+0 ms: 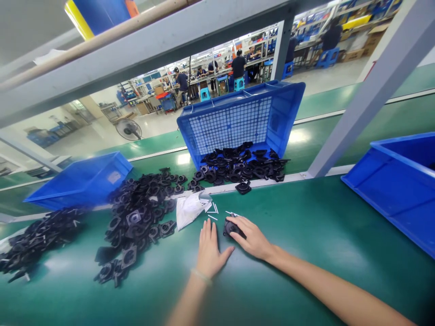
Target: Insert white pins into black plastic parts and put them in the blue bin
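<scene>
Head view: right hand (253, 236) cupped over 1 black plastic part (232, 227) on green table (306, 235) — fingers curled around it. Left hand (208, 249) flat beside it, palm down, fingers straight, holding nothing. Small white pins (213, 211) just ahead, near white bag (190, 209). Heap of black parts (139, 217) to left; tipped blue crate (244, 117) behind.

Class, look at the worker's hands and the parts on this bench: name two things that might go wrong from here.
The small white pins lie loose beside the left hand; a sweep might scatter them. The right hand covers one black part, so its seating is hard to check. The tipped blue crate may spill more parts.
</scene>
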Motion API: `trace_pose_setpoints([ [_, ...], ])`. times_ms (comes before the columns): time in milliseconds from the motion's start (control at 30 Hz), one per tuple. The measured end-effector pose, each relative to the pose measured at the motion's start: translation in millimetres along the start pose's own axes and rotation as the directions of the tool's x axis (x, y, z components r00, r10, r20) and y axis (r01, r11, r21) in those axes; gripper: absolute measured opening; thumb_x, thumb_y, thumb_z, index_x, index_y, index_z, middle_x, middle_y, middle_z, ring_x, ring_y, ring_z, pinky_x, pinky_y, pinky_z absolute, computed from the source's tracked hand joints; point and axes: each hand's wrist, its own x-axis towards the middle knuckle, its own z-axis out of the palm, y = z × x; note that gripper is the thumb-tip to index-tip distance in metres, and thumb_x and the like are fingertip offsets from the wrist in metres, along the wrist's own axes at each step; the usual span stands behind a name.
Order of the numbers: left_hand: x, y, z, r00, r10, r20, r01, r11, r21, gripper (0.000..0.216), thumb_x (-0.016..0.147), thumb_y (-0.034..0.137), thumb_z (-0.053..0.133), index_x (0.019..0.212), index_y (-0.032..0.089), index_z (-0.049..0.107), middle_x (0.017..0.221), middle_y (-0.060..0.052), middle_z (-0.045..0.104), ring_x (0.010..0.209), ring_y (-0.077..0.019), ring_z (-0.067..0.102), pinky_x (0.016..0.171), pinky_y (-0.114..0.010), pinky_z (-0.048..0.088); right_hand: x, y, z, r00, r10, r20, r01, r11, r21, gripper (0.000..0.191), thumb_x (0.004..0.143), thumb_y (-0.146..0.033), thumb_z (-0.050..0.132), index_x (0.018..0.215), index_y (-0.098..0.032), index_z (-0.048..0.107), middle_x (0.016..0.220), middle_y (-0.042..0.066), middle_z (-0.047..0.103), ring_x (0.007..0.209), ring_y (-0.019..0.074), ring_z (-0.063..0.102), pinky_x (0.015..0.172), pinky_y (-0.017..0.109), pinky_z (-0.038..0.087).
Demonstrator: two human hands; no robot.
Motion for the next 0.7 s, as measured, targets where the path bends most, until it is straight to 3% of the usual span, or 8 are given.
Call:
trace_pose_setpoints([
  [100, 0.4, 0.0, -0.3, 1.000, 0.005, -0.005, -0.005, 1.000, -0.003, 0.089, 0.076, 0.061, 0.051, 0.141, 0.007, 0.022, 0.151, -0.018, 0.012, 0.140, -0.0317, 0.006, 0.114, -0.053, 0.018, -2.0, 1.4, 0.2, 0.991, -0.041, -0.125, 0.042, 0.999, 0.002, 0.042, 0.098, -0.040, 0.033, 0.133, -0.016, 0.038, 0.119, 0.014, 0.050, 0.111, 0.0279, 0.046, 0.096, 0.043, 0.040],
  [267, -0.3, 0.3, 0.2, 1.000, -0.004, -0.002, 0.004, 1.000, -0.007, 0.088, 0.078, 0.060, 0.049, 0.141, 0.007, 0.022, 0.151, -0.018, 0.013, 0.140, -0.0308, 0.007, 0.114, -0.053, 0.018, 3.0, 0.0, 4.4, 0.988, 0.022, 0.150, -0.012, 0.998, -0.065, 0.038, 0.096, -0.039, 0.041, 0.128, -0.020, 0.045, 0.107, 0.011, 0.055, 0.098, 0.0266, 0.052, 0.086, 0.042, 0.047],
  [333, -0.7, 0.3, 0.5, 1.000, -0.005, -0.003, 0.005, 1.000, -0.007, 0.087, 0.078, 0.061, 0.048, 0.142, 0.007, 0.022, 0.151, -0.017, 0.013, 0.140, -0.0306, 0.007, 0.114, -0.053, 0.018, 4.7, -1.1, 5.7, 0.983, 0.044, 0.176, -0.035, 0.998, -0.053, 0.037, 0.095, -0.037, 0.044, 0.128, -0.020, 0.045, 0.106, 0.010, 0.056, 0.096, 0.0261, 0.053, 0.084, 0.041, 0.047],
  [500, -1.2, 0.3, 0.0, 1.000, 0.003, -0.012, -0.003, 1.000, -0.012, 0.082, 0.079, 0.059, 0.049, 0.141, 0.011, 0.026, 0.151, -0.016, 0.014, 0.140, -0.0316, 0.008, 0.113, -0.054, 0.019, 1.9, -1.1, 4.1, 0.991, 0.059, 0.116, -0.065, 0.996, 0.053, 0.037, 0.095, -0.038, 0.045, 0.127, -0.021, 0.046, 0.114, 0.009, 0.056, 0.104, 0.0248, 0.053, 0.091, 0.039, 0.045],
  [633, -0.8, 0.3, -0.4, 1.000, 0.009, -0.021, -0.009, 1.000, -0.014, 0.080, 0.079, 0.057, 0.049, 0.141, 0.012, 0.027, 0.151, -0.016, 0.014, 0.140, -0.0319, 0.009, 0.112, -0.054, 0.020, -2.3, 1.6, 1.2, 0.996, 0.046, -0.072, -0.033, 0.984, 0.173, 0.038, 0.095, -0.040, 0.043, 0.127, -0.020, 0.045, 0.120, 0.009, 0.054, 0.111, 0.0236, 0.050, 0.098, 0.036, 0.040],
  [700, -0.3, 0.0, -0.2, 1.000, 0.013, -0.024, -0.014, 1.000, -0.018, 0.080, 0.079, 0.057, 0.050, 0.141, 0.012, 0.027, 0.151, -0.016, 0.013, 0.140, -0.0321, 0.009, 0.112, -0.054, 0.020, -1.8, 2.8, 0.9, 0.995, 0.047, -0.086, -0.030, 0.982, 0.187, 0.039, 0.096, -0.041, 0.041, 0.128, -0.019, 0.044, 0.123, 0.010, 0.052, 0.114, 0.0243, 0.048, 0.100, 0.037, 0.038],
])
